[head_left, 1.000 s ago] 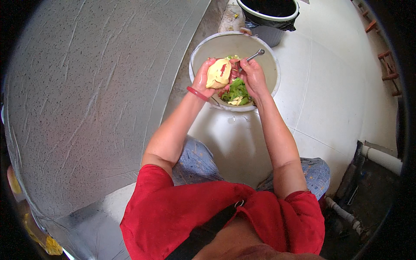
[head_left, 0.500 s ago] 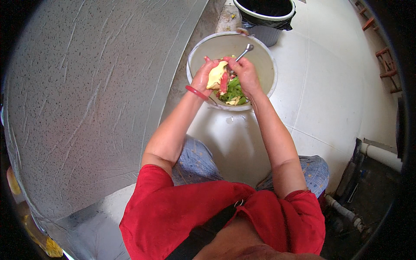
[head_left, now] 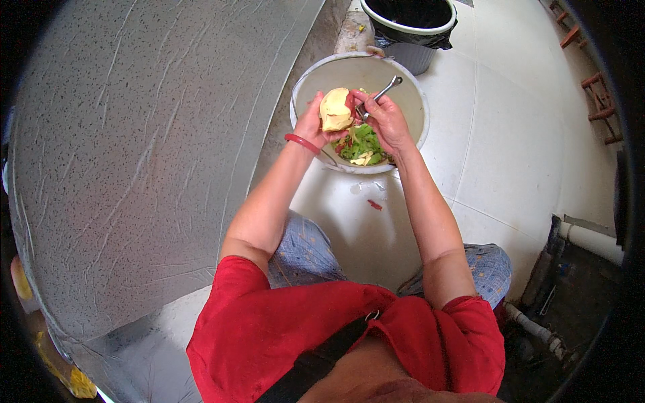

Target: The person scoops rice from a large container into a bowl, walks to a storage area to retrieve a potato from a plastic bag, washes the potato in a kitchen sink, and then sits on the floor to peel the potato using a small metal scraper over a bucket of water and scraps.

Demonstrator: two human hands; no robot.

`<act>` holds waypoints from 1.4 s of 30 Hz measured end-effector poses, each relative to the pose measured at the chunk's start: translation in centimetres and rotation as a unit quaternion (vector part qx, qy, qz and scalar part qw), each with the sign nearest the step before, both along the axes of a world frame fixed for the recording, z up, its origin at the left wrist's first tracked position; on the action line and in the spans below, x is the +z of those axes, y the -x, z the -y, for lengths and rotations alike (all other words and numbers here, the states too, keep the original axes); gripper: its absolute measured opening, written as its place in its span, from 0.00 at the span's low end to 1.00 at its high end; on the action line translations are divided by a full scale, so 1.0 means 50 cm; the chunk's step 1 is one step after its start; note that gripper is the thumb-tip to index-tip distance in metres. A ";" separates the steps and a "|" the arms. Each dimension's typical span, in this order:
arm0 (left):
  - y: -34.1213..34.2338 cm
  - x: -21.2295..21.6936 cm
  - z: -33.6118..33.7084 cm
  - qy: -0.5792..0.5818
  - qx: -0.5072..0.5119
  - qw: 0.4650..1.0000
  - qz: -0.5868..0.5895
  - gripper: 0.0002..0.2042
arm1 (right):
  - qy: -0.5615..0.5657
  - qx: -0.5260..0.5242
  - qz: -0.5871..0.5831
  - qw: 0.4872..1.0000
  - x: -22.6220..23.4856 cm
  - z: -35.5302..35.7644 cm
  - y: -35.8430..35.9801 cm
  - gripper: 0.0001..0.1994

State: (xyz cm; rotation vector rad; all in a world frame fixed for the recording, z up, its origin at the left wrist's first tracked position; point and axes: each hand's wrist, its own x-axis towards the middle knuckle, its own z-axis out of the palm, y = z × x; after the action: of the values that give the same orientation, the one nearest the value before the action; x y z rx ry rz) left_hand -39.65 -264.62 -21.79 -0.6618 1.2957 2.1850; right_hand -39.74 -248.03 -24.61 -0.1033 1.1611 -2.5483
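Observation:
My left hand (head_left: 312, 126), a red bangle on its wrist, is closed round a partly peeled sweet potato (head_left: 336, 111). Most of the side I see is bare pale yellow flesh, with a patch of red skin along its right edge. My right hand (head_left: 386, 122) grips a metal peeler (head_left: 378, 97), whose handle points up and to the right. The peeler's head is close to the potato's right side; whether it touches I cannot tell. Both hands are over a pale bucket (head_left: 418, 111), in which green leaves (head_left: 363, 142) and yellowish peelings (head_left: 365, 160) lie.
Behind the bucket stands a grey bin (head_left: 410, 59) lined with a black bag. A speckled grey panel under clear film (head_left: 154, 148) rises on the left. A red peel (head_left: 375, 205) lies on the white floor before the bucket. Pipes (head_left: 591, 243) are at the right.
The sweet potato has been turned, showing more yellow flesh and less red skin. My right hand and the peeler have shifted slightly right. A red peel now lies on the floor.

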 end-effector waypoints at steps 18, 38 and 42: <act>-0.021 0.004 -0.016 -0.026 -0.086 0.994 -0.057 0.14 | -0.191 -0.083 -0.002 0.978 -0.027 0.010 0.022 0.10; -0.002 -0.027 -0.004 -0.188 -0.015 0.981 -0.039 0.14 | -0.200 -0.051 -0.124 0.971 -0.002 0.033 -0.003 0.17; -0.019 0.008 -0.027 -0.170 -0.113 0.978 -0.037 0.15 | -0.118 -0.130 0.017 0.984 -0.035 0.012 0.027 0.10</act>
State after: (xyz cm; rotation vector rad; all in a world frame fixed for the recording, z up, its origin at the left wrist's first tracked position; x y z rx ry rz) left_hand -38.69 -263.26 -21.39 -0.2857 0.9455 2.1825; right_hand -41.09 -248.64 -26.35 0.1584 1.5425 -2.5905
